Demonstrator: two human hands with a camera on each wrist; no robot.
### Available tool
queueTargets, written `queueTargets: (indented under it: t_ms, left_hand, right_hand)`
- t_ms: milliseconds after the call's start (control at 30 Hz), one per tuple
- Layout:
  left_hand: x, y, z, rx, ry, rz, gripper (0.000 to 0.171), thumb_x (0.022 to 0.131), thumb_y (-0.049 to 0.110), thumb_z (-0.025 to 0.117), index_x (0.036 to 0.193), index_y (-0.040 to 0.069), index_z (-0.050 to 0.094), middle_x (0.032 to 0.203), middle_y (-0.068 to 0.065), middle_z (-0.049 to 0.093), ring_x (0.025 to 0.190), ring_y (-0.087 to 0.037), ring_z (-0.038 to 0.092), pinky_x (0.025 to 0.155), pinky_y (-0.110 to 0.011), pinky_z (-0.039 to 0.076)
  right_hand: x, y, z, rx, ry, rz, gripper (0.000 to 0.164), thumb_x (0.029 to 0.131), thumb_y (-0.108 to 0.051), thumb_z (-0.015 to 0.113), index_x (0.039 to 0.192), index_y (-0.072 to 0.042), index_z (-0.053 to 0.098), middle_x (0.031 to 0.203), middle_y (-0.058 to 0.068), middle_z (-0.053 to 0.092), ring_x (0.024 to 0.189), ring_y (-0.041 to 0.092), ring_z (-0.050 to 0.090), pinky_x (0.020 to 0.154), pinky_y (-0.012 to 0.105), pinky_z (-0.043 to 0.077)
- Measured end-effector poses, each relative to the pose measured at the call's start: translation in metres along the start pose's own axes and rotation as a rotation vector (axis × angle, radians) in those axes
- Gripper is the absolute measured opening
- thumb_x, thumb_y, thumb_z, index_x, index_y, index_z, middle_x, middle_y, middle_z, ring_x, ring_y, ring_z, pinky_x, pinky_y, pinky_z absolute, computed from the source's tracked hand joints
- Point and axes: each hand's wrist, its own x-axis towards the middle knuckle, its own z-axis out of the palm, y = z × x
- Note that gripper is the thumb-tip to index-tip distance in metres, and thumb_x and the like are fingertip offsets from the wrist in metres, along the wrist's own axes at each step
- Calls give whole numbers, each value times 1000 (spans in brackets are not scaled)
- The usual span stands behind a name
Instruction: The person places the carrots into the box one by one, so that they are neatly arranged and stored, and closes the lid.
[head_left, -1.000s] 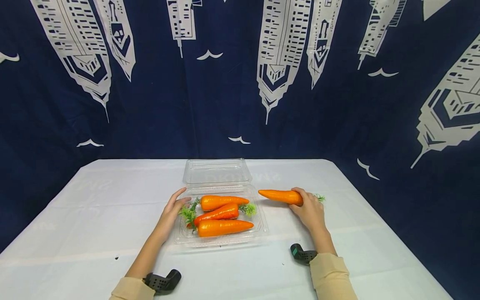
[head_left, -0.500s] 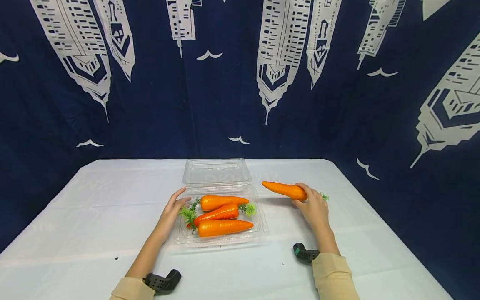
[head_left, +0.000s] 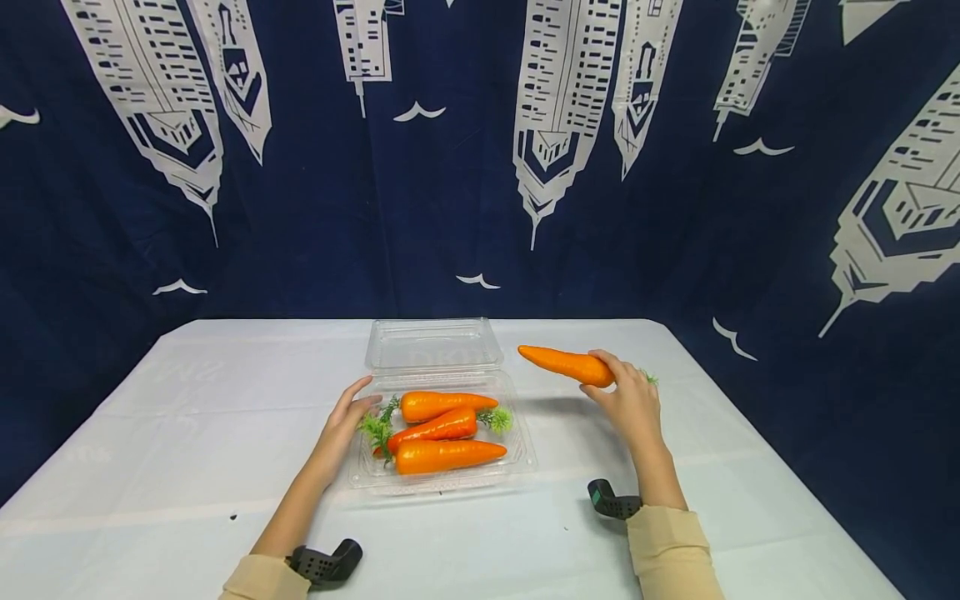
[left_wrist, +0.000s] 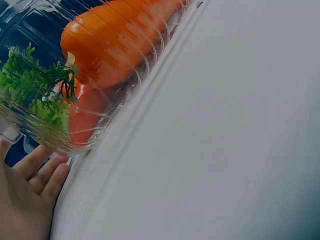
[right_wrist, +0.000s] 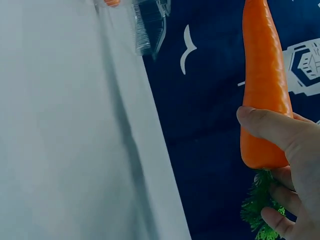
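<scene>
My right hand (head_left: 628,404) grips an orange carrot (head_left: 558,362) with leafy green top near its thick end, thumb across it in the right wrist view. The carrot is raised over the table, its tip pointing left, with a shadow below. My left hand (head_left: 341,429) lies along the left side of a clear plastic clamshell box (head_left: 525,454), fingers fairly straight against its wall. In the box lie an upper carrot (head_left: 442,405), a redder middle carrot (head_left: 453,423) with its greens to the right, and a lower carrot (head_left: 450,455). Leafy greens (left_wrist: 37,75) press near the box's left wall.
The box's clear lid (head_left: 435,343) is folded back flat behind it. A white cloth covers the table (head_left: 187,442). A dark blue curtain (head_left: 450,200) with white building prints hangs behind and to the right.
My right hand has lifted the held carrot upward and toward the far side of the table, widening the gap to its shadow. The left hand and the box stay put.
</scene>
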Motion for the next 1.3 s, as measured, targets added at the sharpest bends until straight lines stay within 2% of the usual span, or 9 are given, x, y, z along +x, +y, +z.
queueTargets:
  t_ms: [333,433,800,900,1100,1300]
  left_hand:
    - [0,-1,-1,11,-5,21,45,98,30,33,142,22,26,136,-19,45,123,-34,43,109,-54,20]
    - [0,-1,-1,11,-1,16,45,98,30,33,142,22,26,135,-18,46,123,-33,44,109,-54,20]
    - [0,-1,-1,12,-5,14,45,98,31,34,142,23,26,136,-18,45,123,-33,43,109,-54,20]
    - [0,-2,-1,11,-5,14,45,98,31,34,142,23,26,136,-18,45,124,-33,43,109,-54,20]
    - [0,-2,-1,8,-10,12,45,98,30,33,142,22,25,137,-19,44,126,-34,41,109,-55,19]
    - [-1,-1,0,9,-4,12,45,98,30,34,142,23,25,136,-18,45,125,-34,42,109,-55,20]
  right_hand:
    - [0,-18,-12,1,33,-74,51,74,-27,73,121,-23,53,114,16,60,99,34,53,83,47,34]
    - [0,-25,-18,11,19,-98,51,74,-28,74,121,-24,53,113,16,60,101,34,53,85,48,34]
    - [-1,-48,-37,27,-130,-142,50,75,-31,73,120,-24,54,119,11,59,106,31,53,93,56,32]
    - [-2,-55,-40,44,-179,-156,50,75,-33,72,121,-24,54,119,8,60,105,28,54,90,52,35]
    - [-6,-68,-40,61,-248,-217,48,74,-35,73,117,-28,55,108,1,63,92,20,54,81,41,37]
    - [-10,-75,-34,76,-336,-253,45,73,-35,73,115,-30,57,109,-6,62,92,14,54,83,37,36]
